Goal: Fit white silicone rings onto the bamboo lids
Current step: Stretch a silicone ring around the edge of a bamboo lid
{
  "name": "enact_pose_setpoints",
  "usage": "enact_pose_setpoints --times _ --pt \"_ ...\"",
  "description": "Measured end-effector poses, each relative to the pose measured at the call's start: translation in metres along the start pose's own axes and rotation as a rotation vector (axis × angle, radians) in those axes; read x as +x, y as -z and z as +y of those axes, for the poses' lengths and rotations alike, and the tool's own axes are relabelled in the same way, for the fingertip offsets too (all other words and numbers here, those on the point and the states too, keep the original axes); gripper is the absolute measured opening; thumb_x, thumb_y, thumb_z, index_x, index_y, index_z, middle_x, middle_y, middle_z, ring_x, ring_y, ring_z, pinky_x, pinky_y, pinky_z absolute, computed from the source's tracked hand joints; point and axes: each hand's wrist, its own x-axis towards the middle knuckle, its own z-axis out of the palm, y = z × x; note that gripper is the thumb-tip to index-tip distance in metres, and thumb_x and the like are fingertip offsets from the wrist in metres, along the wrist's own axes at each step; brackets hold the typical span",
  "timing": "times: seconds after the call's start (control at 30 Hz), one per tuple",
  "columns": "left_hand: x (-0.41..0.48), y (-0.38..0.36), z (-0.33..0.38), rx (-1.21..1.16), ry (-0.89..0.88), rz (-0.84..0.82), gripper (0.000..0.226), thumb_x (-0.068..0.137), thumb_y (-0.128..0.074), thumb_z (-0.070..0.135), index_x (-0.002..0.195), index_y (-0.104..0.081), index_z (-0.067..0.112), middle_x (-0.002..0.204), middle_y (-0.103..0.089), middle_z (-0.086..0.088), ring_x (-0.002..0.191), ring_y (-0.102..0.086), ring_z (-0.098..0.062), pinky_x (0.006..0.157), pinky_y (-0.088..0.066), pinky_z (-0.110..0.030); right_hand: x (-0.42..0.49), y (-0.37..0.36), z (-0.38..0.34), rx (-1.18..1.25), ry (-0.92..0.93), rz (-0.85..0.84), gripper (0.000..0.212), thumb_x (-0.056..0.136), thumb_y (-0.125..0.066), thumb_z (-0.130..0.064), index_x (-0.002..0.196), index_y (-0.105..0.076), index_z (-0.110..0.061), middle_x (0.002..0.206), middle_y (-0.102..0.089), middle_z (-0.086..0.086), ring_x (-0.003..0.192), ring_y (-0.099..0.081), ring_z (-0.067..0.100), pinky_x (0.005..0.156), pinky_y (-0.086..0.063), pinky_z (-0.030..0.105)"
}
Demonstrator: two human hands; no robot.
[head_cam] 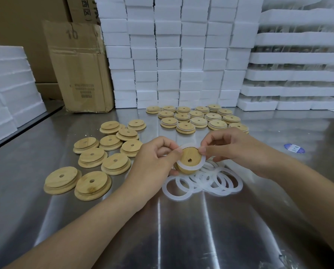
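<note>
We hold bamboo lid (pixel 189 159) tilted above loose rings (pixel 203 181). Left hand (pixel 154 162) grips lid; right hand (pixel 234 148) pinches silicone ring (pixel 198 166) rim. Best work ring round evenly, seating far edge last.

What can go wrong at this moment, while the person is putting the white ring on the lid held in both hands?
1. The ring looks seated only partly around the held lid; it may slip off or sit twisted if the right hand lets go early.
2. The left hand holds the lid above the loose rings; a dropped lid could scatter them.
3. The loose rings overlap, so two might be picked up together.
</note>
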Motion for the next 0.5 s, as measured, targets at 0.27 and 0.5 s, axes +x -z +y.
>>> enact_pose_setpoints --times 0.27,0.5 --pt "0.0042 0.0047 -0.0022 0.035 0.031 0.0 0.007 0.101 -0.072 0.012 0.094 -0.074 0.011 0.084 -0.081 -0.008 0.081 -0.078 -0.015 0.072 -0.066 -0.032 -0.0018 0.0022 -0.001 0.01 0.015 -0.035 0.027 0.08 -0.082 -0.043 0.093 -0.081 -0.019 0.095 -0.079 0.002 0.088 -0.071 0.009 0.089 -0.054 0.034" --pt "0.0056 0.0059 -0.0021 0.006 0.066 0.012 0.007 0.101 -0.072 0.013 0.095 -0.074 0.009 0.089 -0.082 -0.01 0.091 -0.08 -0.026 0.077 -0.066 -0.039 -0.0011 0.0008 -0.001 0.01 0.013 -0.034 0.026 0.081 -0.082 -0.042 0.093 -0.08 -0.019 0.098 -0.08 0.005 0.092 -0.073 0.013 0.094 -0.055 0.038"
